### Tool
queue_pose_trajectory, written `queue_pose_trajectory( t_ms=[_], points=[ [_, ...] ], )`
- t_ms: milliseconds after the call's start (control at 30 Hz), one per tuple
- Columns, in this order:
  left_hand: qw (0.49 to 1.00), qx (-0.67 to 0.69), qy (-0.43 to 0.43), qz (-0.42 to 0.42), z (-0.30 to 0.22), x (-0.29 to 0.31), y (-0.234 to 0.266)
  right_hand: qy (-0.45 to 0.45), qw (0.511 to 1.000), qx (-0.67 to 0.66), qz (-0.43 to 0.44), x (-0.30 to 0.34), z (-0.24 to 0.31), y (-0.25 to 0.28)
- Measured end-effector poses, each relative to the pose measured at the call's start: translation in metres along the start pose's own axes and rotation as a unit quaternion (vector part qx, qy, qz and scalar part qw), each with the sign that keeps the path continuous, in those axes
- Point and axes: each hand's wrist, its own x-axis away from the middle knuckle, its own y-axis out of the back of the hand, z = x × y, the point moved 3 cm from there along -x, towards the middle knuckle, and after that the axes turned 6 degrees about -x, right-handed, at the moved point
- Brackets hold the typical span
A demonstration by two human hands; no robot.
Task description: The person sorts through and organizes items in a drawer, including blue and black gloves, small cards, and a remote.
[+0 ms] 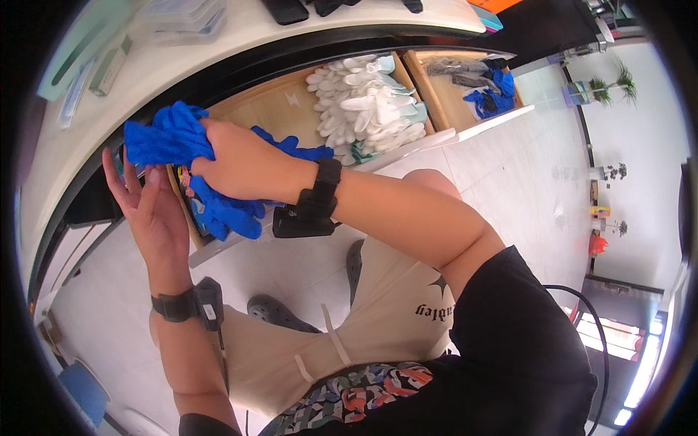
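A bunch of bright blue knit gloves (171, 134) is gripped by my right hand (236, 160), whose fingers are closed round it. One part of the bunch sticks out toward the left. More blue glove fingers (229, 211) hang below that hand, and others (294, 145) show behind the wrist. My left hand (156, 211) is up beside the gloves with its fingers spread. Its thumb tip is close to the blue cloth; whether they touch I cannot tell. Behind the hands, an open wooden drawer (251, 109) holds a pile of white gloves (363, 105) with pale green cuffs.
A second open drawer (422, 76) to the right contains blue gloves (494, 94) and grey items in clear plastic. Above the drawers runs a pale desktop (240, 36) with clear plastic boxes (182, 18), a small carton (110, 67) and a black object (285, 10). My knees are just below the drawer front.
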Motion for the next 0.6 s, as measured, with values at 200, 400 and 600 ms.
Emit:
queue_pose_trajectory(
  t_ms=[200,400,600],
  points=[
    [0.959,0.064,0.263,0.080,0.028,0.047,-0.021,0.115,0.974,0.190,0.033,0.014,-0.001,-0.013],
    [0.900,0.185,0.389,0.072,0.039,0.028,-0.012,0.188,0.910,0.352,0.113,0.026,-0.007,-0.033],
    [0.964,-0.068,0.234,-0.110,0.013,-0.004,0.042,-0.008,0.953,0.300,0.029,-0.018,-0.015,0.052]
  ],
)
